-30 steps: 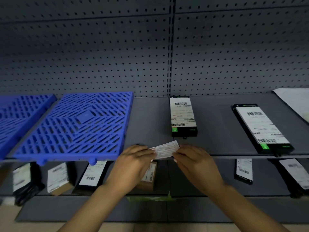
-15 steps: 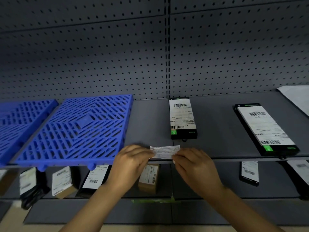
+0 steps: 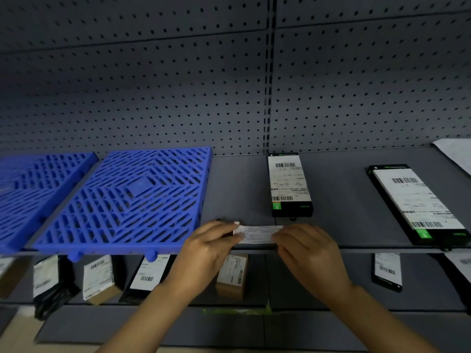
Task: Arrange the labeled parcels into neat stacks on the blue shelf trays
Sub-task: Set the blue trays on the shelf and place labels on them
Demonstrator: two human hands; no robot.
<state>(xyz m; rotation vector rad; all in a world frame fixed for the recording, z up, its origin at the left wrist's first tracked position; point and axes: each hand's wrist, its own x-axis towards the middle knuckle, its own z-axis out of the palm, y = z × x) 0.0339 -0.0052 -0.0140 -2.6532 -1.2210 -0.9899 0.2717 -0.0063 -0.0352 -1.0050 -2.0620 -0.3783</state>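
A person's left hand (image 3: 211, 240) and right hand (image 3: 308, 247) pinch the ends of a small white printed paper label (image 3: 258, 234) at the grey shelf's (image 3: 239, 189) front edge. Both blue slatted plastic trays (image 3: 132, 200) lie bare; two flat black labelled parcels (image 3: 289, 184) remain unstacked beside them.

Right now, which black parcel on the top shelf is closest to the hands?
The middle black parcel, lying just behind the white slip that both hands pinch. The other black parcel lies farther off, towards the shelf's right end.
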